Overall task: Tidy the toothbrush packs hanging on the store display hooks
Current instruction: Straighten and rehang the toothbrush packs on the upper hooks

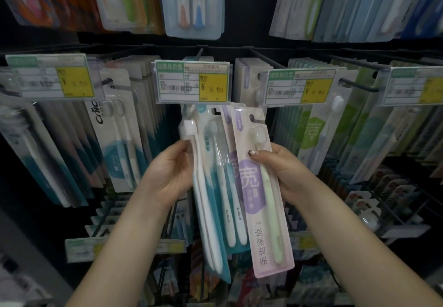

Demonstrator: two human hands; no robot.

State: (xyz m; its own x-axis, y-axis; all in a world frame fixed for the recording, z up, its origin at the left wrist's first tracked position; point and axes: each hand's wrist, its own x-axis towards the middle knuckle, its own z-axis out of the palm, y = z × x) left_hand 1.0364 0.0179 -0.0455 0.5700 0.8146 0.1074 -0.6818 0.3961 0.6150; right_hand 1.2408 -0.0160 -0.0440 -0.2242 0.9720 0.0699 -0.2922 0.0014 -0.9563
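Note:
In front of the middle hook row I hold a fan of toothbrush packs. My left hand (pixel 173 172) grips the teal-and-white packs (pixel 211 186) by their left edge, thumb near a brush head. My right hand (pixel 282 174) pinches a pink-and-purple pack (pixel 260 210) with a pale green brush, thumb on its front. That pack's hang hole is free, just below the middle price tag (pixel 191 82). More purple packs (pixel 247 78) hang on the hook behind it.
Rows of packs hang on black hooks (pixel 357 85) left and right, each with a yellow price tag. An upper row of packs (pixel 194 4) overhangs the top. Lower shelves hold more goods in a wire rack (pixel 388 206).

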